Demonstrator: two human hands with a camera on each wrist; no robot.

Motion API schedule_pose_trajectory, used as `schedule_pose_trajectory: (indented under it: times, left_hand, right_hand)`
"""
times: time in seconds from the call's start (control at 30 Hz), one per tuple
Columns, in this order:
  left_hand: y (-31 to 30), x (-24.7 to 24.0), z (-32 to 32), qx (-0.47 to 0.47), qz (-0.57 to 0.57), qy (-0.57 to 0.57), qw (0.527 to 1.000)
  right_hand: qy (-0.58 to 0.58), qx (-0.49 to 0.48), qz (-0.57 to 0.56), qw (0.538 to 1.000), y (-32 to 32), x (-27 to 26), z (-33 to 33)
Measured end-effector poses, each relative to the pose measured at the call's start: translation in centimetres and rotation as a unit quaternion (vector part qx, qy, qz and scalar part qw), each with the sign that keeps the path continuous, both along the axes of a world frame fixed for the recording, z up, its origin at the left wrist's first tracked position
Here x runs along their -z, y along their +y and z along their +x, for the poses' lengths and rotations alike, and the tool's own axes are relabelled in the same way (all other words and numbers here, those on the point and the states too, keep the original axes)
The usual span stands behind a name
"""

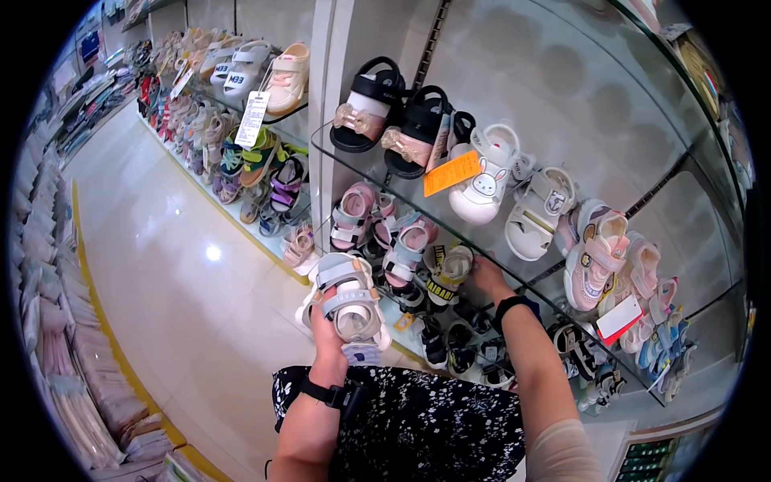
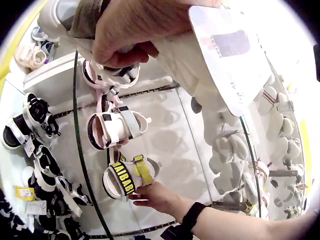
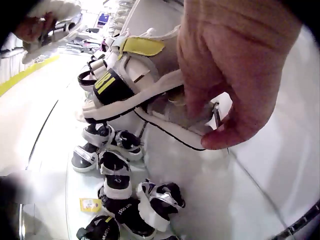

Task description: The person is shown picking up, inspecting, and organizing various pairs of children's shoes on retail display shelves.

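My left hand [image 1: 325,333] holds a pair of white and grey strapped sandals [image 1: 353,299] in front of the shelves. A white tag [image 2: 232,75] hangs near that hand in the left wrist view. On the shelf below the glass, my right hand [image 1: 488,278] grips the heel end of a sandal [image 1: 450,273] with a black band, yellow letters and a yellow strap. Seen from the right wrist, thumb and fingers [image 3: 230,137] curl at the edge of a pale sole beneath the yellow strap [image 3: 145,46]. Pink and white sandals [image 1: 407,249] stand beside it.
Above my right hand runs a glass shelf [image 1: 514,269] with black sandals [image 1: 414,132], a white rabbit shoe [image 1: 484,181] and an orange tag [image 1: 451,173]. Dark sandals [image 3: 117,175] fill the level below. Packaged goods [image 1: 60,321] line the left side of the aisle.
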State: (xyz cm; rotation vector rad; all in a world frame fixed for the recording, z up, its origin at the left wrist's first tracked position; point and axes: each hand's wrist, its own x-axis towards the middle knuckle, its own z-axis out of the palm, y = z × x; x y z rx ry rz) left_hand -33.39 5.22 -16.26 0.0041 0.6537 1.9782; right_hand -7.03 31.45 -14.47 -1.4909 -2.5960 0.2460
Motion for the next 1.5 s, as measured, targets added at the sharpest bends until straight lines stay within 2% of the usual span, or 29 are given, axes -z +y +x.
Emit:
schedule_pose_trajectory:
  times: [0.17, 0.27, 0.37, 0.5, 0.6, 0.73, 0.9, 1.0, 1.1, 1.2, 1.23, 1.3, 1.33, 1.37, 1.4, 1.43, 1.47, 1.5]
  left_hand:
    - [0.4, 1.0, 0.3, 0.003, -0.006, -0.03, 1.0]
    - [0.3, -0.5, 0.6, 0.001, -0.036, -0.016, 0.999]
    - [0.1, -1.4, 0.7, 0.008, -0.017, -0.026, 0.999]
    - [0.5, 0.2, 0.5, 0.014, -0.011, -0.006, 1.0]
    - [0.5, 0.1, 0.6, 0.017, -0.008, 0.003, 1.0]
    - [0.6, 0.6, 0.5, 0.021, -0.009, -0.005, 1.0]
    - [0.2, -1.1, 0.8, 0.025, 0.003, 0.003, 1.0]
    - [0.2, -1.6, 1.1, 0.033, -0.019, 0.002, 0.999]
    - [0.0, -3.0, 1.6, 0.025, -0.063, 0.031, 0.997]
    - [0.0, -5.3, 2.8, -0.006, -0.066, 0.088, 0.994]
    - [0.8, -2.0, 2.9, -0.025, -0.071, 0.088, 0.993]
    - [0.1, -4.6, 3.1, -0.018, -0.109, 0.148, 0.983]
    - [-0.1, -5.5, 3.4, -0.012, -0.128, 0.177, 0.976]
    - [0.3, -4.5, 3.6, -0.031, -0.149, 0.193, 0.969]
    - [0.5, -3.4, 3.6, -0.036, -0.164, 0.222, 0.96]
    - [0.7, -2.4, 3.7, -0.04, -0.179, 0.252, 0.95]
    - [0.8, -2.0, 3.8, -0.041, -0.192, 0.282, 0.939]
    - [0.7, -2.4, 3.9, -0.036, -0.165, 0.258, 0.951]
  right_hand:
    - [-0.01, -0.061, -0.038, 0.997, 0.0, -0.8, -0.5]
    - [-0.008, -0.039, -0.026, 0.999, -0.1, -0.5, -0.3]
    - [0.017, -0.031, -0.026, 0.999, -1.1, -1.0, -0.5]
    - [0.004, -0.002, -0.054, 0.999, -2.9, -2.5, -1.1]
    - [0.026, 0.032, -0.079, 0.996, -2.8, -1.4, -0.6]
    - [0.006, 0.029, -0.086, 0.996, -3.0, -1.3, 0.0]
    - [0.014, 0.049, -0.109, 0.993, -3.6, -1.0, 0.7]
    - [-0.018, -0.008, -0.093, 0.995, -3.6, -1.2, 1.0]
    - [0.17, -0.013, -0.1, 0.98, -5.8, -2.8, 1.4]
    - [0.211, 0.05, -0.035, 0.976, -6.1, -1.6, 2.8]
    - [0.244, 0.061, -0.022, 0.967, -6.5, -1.2, 3.2]
    - [0.311, 0.086, 0.003, 0.946, -7.8, -1.1, 3.3]
    - [0.33, 0.087, -0.031, 0.94, -8.7, -1.6, 3.1]
    - [0.347, 0.089, -0.064, 0.931, -10.5, -3.2, 2.4]
    - [0.364, 0.093, -0.095, 0.922, -11.7, -4.0, 1.9]
    - [0.328, 0.077, -0.069, 0.939, -11.9, -3.3, 1.9]
    - [0.273, 0.08, -0.071, 0.956, -13.3, -5.2, 0.9]
    - [0.241, 0.069, -0.058, 0.966, -13.8, -5.3, 0.5]
